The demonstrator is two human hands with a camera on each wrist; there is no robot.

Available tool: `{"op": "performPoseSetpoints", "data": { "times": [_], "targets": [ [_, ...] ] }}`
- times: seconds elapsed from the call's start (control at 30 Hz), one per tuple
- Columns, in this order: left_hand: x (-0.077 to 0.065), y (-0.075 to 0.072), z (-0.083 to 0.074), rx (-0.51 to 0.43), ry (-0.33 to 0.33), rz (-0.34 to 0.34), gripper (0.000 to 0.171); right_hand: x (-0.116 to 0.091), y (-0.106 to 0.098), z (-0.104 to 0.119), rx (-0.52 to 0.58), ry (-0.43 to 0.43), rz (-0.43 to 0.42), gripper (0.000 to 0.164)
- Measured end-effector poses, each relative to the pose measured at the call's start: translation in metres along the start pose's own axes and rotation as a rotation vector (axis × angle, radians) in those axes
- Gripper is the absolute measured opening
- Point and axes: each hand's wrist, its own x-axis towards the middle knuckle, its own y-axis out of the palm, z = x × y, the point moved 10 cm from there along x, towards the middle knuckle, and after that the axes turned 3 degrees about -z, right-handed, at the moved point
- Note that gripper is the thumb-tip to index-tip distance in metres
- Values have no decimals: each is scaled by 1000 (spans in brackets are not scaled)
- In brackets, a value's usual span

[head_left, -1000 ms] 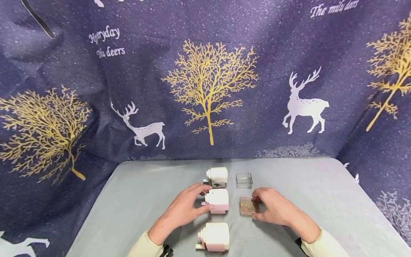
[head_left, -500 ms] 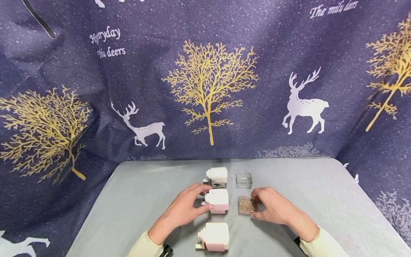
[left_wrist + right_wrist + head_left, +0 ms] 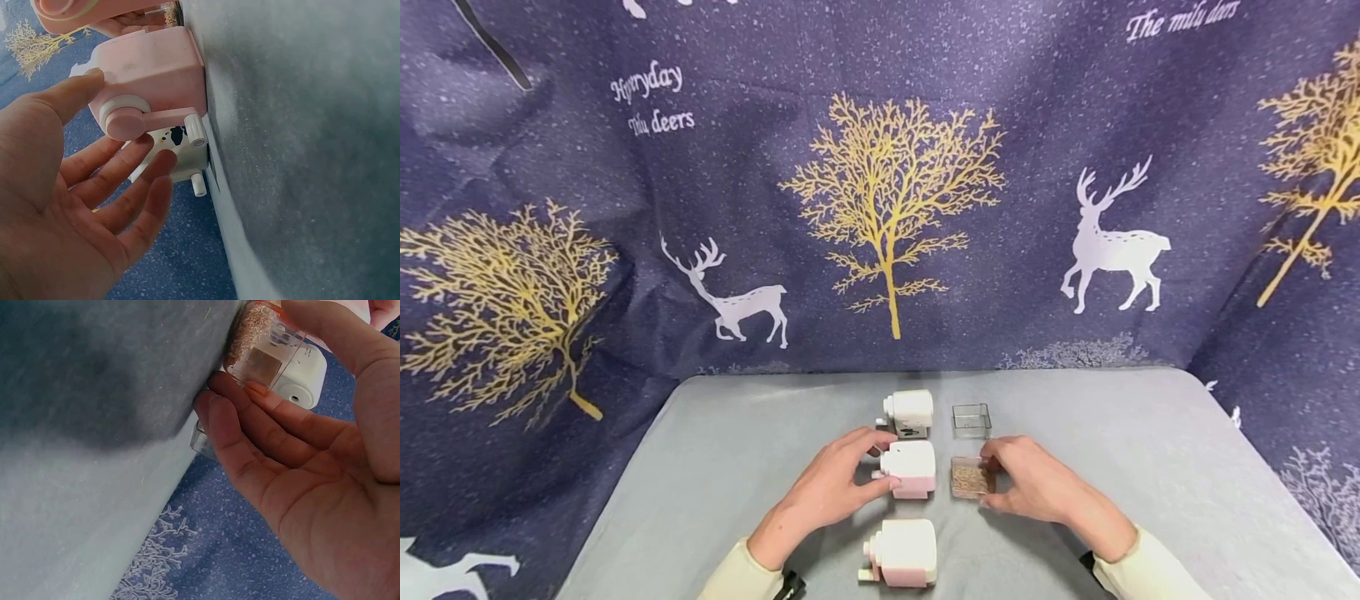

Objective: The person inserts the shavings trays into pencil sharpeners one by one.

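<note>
In the head view, my left hand [image 3: 831,483] holds the middle pencil sharpener [image 3: 913,467], white above and pink below, thumb on its near side and fingers at its far side. The left wrist view shows its pink body and a hand crank [image 3: 164,119] near my fingers. My right hand [image 3: 1037,482] pinches a clear shavings drawer [image 3: 967,478] between thumb and fingers, low over the table, just right of that sharpener. Through the clear wall of the drawer [image 3: 270,347], brown shavings show in the right wrist view.
A second pink-and-white sharpener [image 3: 908,552] stands nearer, its crank to the left. Farther back is a white sharpener [image 3: 913,408] with a dark print, and right of it a clear tray [image 3: 972,421]. The grey table [image 3: 760,408] ends at a patterned blue cloth [image 3: 737,208].
My right hand has slid the shavings drawer a little to the left, nearer the middle sharpener. The left hand and the sharpeners have stayed in place.
</note>
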Motion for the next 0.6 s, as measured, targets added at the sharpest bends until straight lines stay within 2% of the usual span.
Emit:
{"op": "performPoseSetpoints", "data": {
  "times": [0.23, 0.6],
  "targets": [
    [0, 0, 0, -5, 5, 0, 53, 3, 2, 2, 11, -11, 3, 41],
    [0, 1, 2, -4, -11, 16, 52, 8, 5, 7, 7, -21, 2, 43]
  ]
}}
